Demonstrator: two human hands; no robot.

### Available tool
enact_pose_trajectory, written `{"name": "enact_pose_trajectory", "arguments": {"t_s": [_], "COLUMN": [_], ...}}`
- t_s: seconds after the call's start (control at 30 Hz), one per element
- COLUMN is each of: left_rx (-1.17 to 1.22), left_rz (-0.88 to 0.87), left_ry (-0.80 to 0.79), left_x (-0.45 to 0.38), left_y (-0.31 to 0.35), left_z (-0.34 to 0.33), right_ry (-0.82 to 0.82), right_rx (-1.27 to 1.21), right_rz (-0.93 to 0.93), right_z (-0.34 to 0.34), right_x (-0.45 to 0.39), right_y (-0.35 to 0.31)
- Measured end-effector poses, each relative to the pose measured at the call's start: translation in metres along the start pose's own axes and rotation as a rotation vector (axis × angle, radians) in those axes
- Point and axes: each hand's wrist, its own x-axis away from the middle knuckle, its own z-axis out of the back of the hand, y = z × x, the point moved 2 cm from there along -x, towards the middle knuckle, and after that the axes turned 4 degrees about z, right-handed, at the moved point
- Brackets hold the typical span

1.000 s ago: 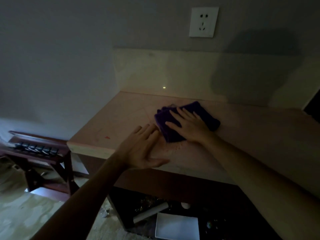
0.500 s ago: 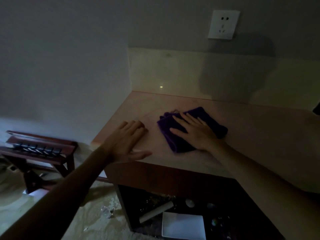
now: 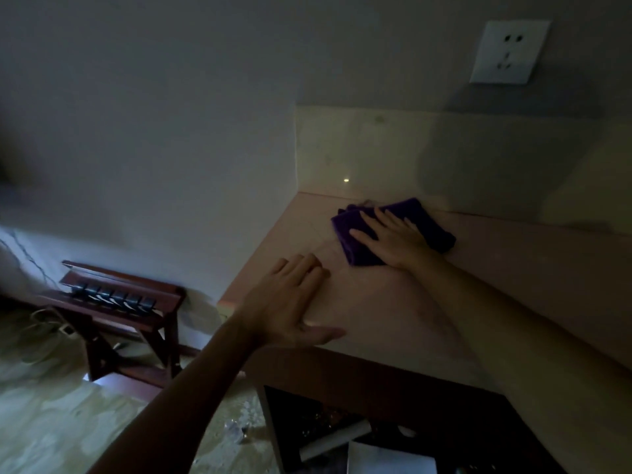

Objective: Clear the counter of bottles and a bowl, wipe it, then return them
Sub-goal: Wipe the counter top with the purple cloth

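Observation:
A folded purple cloth [image 3: 429,218] lies on the pale counter [image 3: 513,285] near its back left corner. My right hand [image 3: 390,236] presses flat on the cloth, fingers straight and pointing left. My left hand [image 3: 290,302] rests palm down on the counter near its left front edge, fingers straight, holding nothing. No bottles or bowl show on the counter top.
A cream backsplash [image 3: 376,152] and a white wall socket [image 3: 509,51] stand behind the counter. A dark wooden rack [image 3: 119,302] sits on the floor to the left. Under the counter, a dark open shelf holds a white tray [image 3: 390,460] and small items.
My right hand has slid the cloth back toward the backsplash corner. My left hand stays flat near the counter's left edge. The view has shifted left.

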Motion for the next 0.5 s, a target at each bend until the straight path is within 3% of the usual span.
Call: {"name": "enact_pose_trajectory", "arguments": {"t_s": [0.27,0.5], "left_rx": [0.195,0.132], "left_rz": [0.110,0.143], "left_ry": [0.126,0.111], "left_x": [0.038,0.053], "left_y": [-0.017,-0.051], "left_z": [0.005,0.009], "right_ry": [0.043,-0.005], "right_rx": [-0.011,-0.037], "right_rz": [0.160,0.149], "right_z": [-0.012,-0.018], "right_x": [0.146,0.121], "right_y": [-0.080,-0.094]}}
